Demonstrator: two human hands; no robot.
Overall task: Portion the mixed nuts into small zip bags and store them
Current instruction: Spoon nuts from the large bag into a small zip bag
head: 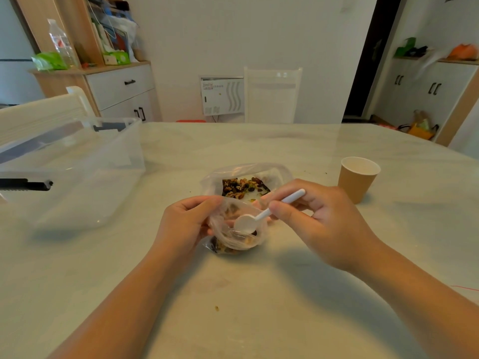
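A large clear bag of mixed nuts (243, 186) lies open in the middle of the table. Just in front of it my left hand (185, 224) grips the rim of a small zip bag (234, 238), holding its mouth open; some nuts lie at its bottom. My right hand (321, 221) pinches the handle of a white plastic spoon (255, 220). The spoon's bowl is turned face down inside the small bag's mouth.
A big clear plastic storage bin (77, 169) with black latches stands on the left of the table (259, 294). A brown paper cup (359, 178) stands to the right. A few crumbs lie on the tabletop. White chairs stand at the far edge and the left.
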